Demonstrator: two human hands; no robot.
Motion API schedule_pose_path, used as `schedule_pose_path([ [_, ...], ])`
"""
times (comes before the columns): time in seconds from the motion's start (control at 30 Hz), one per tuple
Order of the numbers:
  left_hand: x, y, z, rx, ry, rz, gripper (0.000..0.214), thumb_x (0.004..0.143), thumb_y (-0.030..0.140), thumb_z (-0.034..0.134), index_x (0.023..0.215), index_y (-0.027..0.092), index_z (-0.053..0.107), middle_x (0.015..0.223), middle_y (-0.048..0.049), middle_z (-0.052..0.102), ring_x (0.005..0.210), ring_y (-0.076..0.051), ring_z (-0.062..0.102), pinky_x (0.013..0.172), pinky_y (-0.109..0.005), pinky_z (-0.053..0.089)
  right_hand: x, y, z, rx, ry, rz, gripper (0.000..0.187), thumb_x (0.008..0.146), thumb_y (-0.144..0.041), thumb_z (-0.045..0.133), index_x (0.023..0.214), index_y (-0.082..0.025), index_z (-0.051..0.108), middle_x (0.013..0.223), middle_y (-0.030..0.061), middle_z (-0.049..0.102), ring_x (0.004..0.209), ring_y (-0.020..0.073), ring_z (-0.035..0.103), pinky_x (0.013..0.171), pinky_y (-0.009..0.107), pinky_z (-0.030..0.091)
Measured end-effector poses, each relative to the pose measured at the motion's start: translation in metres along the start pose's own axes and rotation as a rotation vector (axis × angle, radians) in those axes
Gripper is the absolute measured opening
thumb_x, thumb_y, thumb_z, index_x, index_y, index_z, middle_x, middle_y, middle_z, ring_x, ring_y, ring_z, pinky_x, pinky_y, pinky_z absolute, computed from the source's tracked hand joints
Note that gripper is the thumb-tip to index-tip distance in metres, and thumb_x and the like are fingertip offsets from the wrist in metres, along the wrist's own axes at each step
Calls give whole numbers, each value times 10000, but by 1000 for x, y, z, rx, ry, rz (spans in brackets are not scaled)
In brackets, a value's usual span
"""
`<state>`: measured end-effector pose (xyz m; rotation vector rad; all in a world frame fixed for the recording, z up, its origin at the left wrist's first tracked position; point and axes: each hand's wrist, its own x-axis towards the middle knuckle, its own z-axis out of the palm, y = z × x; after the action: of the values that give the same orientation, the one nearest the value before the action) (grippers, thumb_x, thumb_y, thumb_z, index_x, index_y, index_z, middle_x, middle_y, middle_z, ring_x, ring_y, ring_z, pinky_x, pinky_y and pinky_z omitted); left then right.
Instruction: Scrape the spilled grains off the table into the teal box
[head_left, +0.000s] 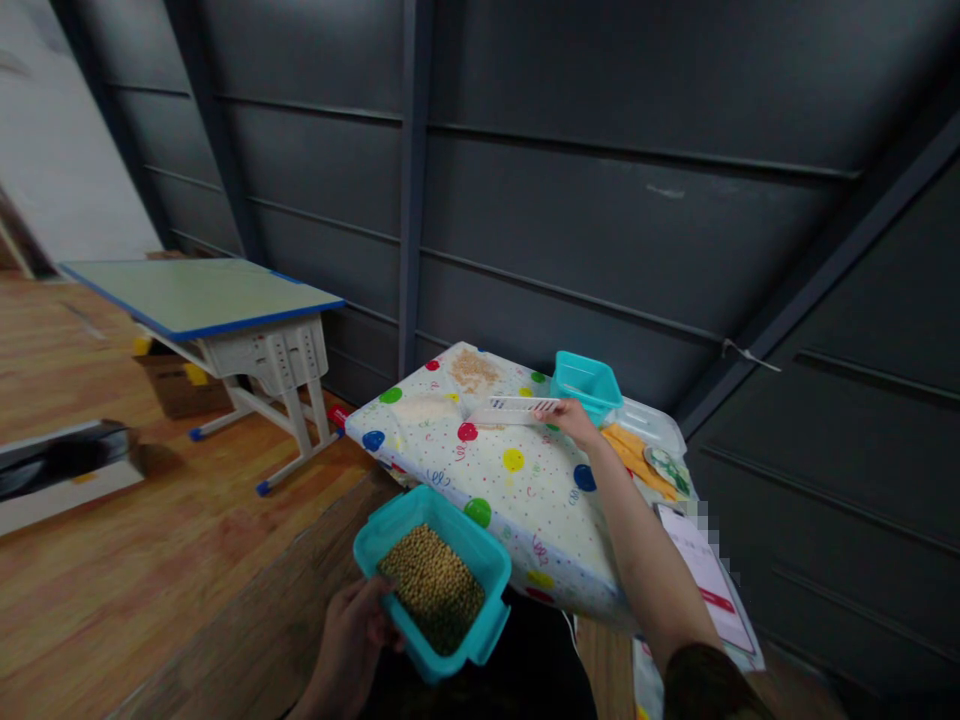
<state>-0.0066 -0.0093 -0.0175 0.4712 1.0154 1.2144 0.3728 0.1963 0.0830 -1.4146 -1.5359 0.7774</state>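
The left hand (351, 640) is closed on the near corner of a teal box (496, 592), fingers curled over its rim; the box is filled almost to the brim with beans (433, 585) and is held in the air, low and close to the body, short of the table edge. The right hand (574, 420) is laid on the near end of a white slotted tray (516, 409), which lies flat on the dotted cloth (517, 490). Whether the tray is pinched or only touched cannot be told.

A spill is judged the main risk. The box is gripped at one corner only and is seen tilted, so beans could be tipped over the far rim if the wrist is let sag. The tray, if dragged, could be swept through the two heaps of grain (474, 370) just beyond its far end, and these could be scattered. A second teal box (589, 383) just behind the right hand could be knocked.

The left wrist is bent upward, the forearm kept short. The right arm is stretched nearly straight across the cloth, palm down.
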Motion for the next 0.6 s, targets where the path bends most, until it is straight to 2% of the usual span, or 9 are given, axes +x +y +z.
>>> schedule_pose_path([
  [0.17, 0, 1, 3, 11, 49, -5, 476, 483, 481, 986, 484, 201, 601, 427, 45, 506, 372, -127, 477, 361, -279, 434, -4, -2, -2, -2, -13, 13, 441, 543, -577, 969, 689, -188, 821, 746, 70, 780, 740, 225, 666, 732, 380, 560],
  [0.37, 2, -3, -1, 20, 45, -7, 476, 515, 506, 982, 509, 208, 610, 444, 39, 521, 393, -135, 488, 380, -286, 444, -6, -3, -2, 30, -24, 27, 496, 504, -617, 969, 685, -181, 815, 699, 41, 754, 680, 188, 630, 697, 350, 535],
  [0.6, 1, -1, -1, 25, 16, -9, 456, 553, 481, 965, 518, 214, 597, 444, 44, 518, 392, -136, 491, 391, -286, 440, -11, -9, -6, 40, -83, 64, 516, 483, -604, 990, 735, -178, 846, 750, 62, 793, 701, 201, 654, 694, 353, 555],
])
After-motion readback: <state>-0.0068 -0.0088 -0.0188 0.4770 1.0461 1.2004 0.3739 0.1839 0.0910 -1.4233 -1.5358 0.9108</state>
